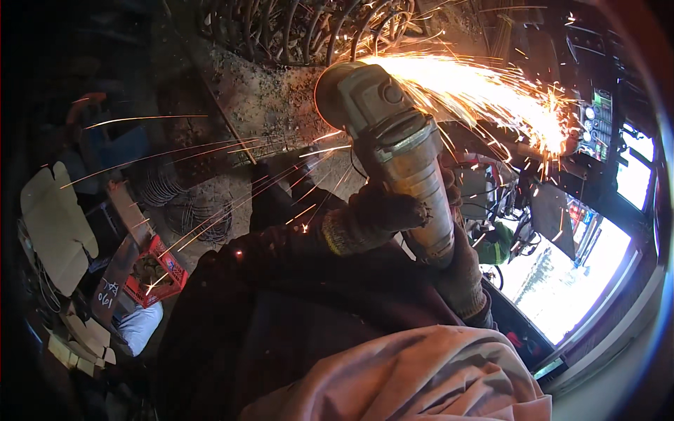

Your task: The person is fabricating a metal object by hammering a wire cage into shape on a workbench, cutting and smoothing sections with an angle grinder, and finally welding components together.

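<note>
**A:** so where's the tool sitting relative to the hands?

**B:** the grey metal-bodied angle grinder [393, 140] runs lengthwise up and away from the chest, disc end at the top against the curved dark iron bars [309, 28]. The gloved left hand [372, 214] is clamped round the body mid-barrel, nearer the disc; the gloved right hand [460, 270] grips the tail end.

**A:** room to move?

**B:** orange sparks [491, 91] fan right. The red plastic crate [156, 274] sits well off lower left.

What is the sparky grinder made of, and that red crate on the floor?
The grinder looks like grey metal with a dull, worn sheen, held by the left hand and right hand. The red crate looks plastic, judging by its open lattice walls.
</note>
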A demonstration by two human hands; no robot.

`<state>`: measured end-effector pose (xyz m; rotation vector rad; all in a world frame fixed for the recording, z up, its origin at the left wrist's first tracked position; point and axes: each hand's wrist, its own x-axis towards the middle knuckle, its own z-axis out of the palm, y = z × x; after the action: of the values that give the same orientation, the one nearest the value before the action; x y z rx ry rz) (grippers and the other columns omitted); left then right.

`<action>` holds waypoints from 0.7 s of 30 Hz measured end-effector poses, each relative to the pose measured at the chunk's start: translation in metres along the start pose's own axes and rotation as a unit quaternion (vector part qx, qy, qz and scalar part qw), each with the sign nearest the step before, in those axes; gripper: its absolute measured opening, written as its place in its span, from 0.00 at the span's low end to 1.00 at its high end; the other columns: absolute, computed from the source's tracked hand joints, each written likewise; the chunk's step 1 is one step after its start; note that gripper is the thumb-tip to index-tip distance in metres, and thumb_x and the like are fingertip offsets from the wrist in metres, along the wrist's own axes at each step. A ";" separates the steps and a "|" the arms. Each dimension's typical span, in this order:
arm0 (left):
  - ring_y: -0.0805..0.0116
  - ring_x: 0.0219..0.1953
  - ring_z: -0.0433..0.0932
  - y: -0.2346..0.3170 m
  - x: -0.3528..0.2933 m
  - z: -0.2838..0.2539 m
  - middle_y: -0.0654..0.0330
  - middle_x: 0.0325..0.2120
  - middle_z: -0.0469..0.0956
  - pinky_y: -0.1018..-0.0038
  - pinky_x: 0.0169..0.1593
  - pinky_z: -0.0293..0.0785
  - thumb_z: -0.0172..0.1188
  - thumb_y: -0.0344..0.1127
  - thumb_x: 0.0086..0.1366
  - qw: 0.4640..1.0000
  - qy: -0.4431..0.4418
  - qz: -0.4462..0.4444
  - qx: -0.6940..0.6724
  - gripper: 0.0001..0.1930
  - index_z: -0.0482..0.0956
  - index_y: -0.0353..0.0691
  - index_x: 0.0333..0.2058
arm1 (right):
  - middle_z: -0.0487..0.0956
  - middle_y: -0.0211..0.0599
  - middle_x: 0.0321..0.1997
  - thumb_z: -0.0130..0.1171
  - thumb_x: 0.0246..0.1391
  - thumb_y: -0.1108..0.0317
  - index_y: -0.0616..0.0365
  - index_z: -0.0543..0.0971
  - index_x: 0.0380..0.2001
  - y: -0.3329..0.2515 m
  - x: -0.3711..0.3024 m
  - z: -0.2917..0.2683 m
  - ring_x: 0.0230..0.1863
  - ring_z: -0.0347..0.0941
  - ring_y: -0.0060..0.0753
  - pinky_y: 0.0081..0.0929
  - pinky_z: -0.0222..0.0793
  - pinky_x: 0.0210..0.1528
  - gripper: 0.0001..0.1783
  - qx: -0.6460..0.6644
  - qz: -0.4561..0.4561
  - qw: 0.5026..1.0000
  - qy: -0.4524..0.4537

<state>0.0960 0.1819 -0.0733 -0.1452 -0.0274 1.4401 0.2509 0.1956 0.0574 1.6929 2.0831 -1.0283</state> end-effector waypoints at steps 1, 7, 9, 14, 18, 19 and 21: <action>0.57 0.49 0.78 -0.002 0.002 -0.001 0.54 0.47 0.76 0.59 0.53 0.77 0.72 0.32 0.50 1.000 -0.002 0.005 0.000 0.37 0.65 0.37 0.58 | 0.80 0.52 0.49 0.73 0.42 0.63 0.58 0.63 0.62 0.000 0.000 0.000 0.51 0.79 0.50 0.40 0.76 0.48 0.44 -0.009 -0.001 1.000 0.000; 0.50 0.60 0.71 0.004 0.001 -0.002 0.51 0.57 0.70 0.49 0.60 0.72 0.75 0.33 0.50 0.998 -0.021 -0.057 -0.028 0.44 0.60 0.44 0.64 | 0.80 0.51 0.49 0.72 0.43 0.63 0.59 0.64 0.61 -0.007 -0.001 -0.002 0.51 0.79 0.50 0.40 0.76 0.48 0.43 -0.016 -0.008 1.000 0.009; 0.50 0.60 0.71 -0.001 0.001 -0.011 0.51 0.57 0.70 0.50 0.60 0.72 0.74 0.33 0.50 0.997 -0.023 -0.066 -0.025 0.44 0.60 0.44 0.64 | 0.80 0.51 0.48 0.73 0.43 0.62 0.59 0.65 0.61 -0.006 -0.002 0.001 0.50 0.79 0.49 0.40 0.76 0.48 0.43 -0.002 0.002 1.000 0.008; 0.55 0.53 0.75 0.000 0.002 -0.001 0.53 0.51 0.74 0.55 0.55 0.76 0.71 0.31 0.50 0.999 -0.018 -0.027 -0.040 0.40 0.63 0.39 0.62 | 0.81 0.52 0.48 0.74 0.43 0.60 0.59 0.65 0.61 0.001 -0.002 0.004 0.50 0.80 0.49 0.40 0.76 0.48 0.43 0.022 -0.020 0.999 0.024; 0.57 0.50 0.78 0.002 0.000 0.000 0.54 0.48 0.76 0.58 0.53 0.77 0.70 0.30 0.50 1.000 -0.010 -0.016 -0.020 0.37 0.65 0.37 0.60 | 0.81 0.52 0.48 0.74 0.44 0.59 0.59 0.66 0.60 -0.003 -0.002 0.001 0.50 0.80 0.50 0.40 0.76 0.47 0.42 0.003 -0.020 0.999 0.025; 0.58 0.50 0.78 0.003 -0.002 -0.001 0.54 0.48 0.76 0.58 0.53 0.77 0.70 0.30 0.50 1.000 -0.008 -0.020 -0.011 0.36 0.65 0.37 0.59 | 0.81 0.52 0.47 0.74 0.44 0.59 0.59 0.66 0.60 -0.005 -0.003 0.000 0.49 0.80 0.51 0.40 0.76 0.47 0.42 -0.007 -0.013 1.000 0.023; 0.58 0.50 0.78 0.001 -0.003 -0.006 0.54 0.48 0.76 0.58 0.53 0.77 0.71 0.31 0.51 1.000 0.004 -0.027 0.010 0.37 0.65 0.37 0.59 | 0.81 0.53 0.47 0.74 0.44 0.59 0.60 0.66 0.60 -0.002 -0.003 0.003 0.49 0.80 0.52 0.40 0.76 0.46 0.42 0.045 0.024 0.998 0.024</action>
<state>0.0953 0.1784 -0.0795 -0.1324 -0.0097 1.3859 0.2491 0.1911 0.0582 1.8183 2.0432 -1.0931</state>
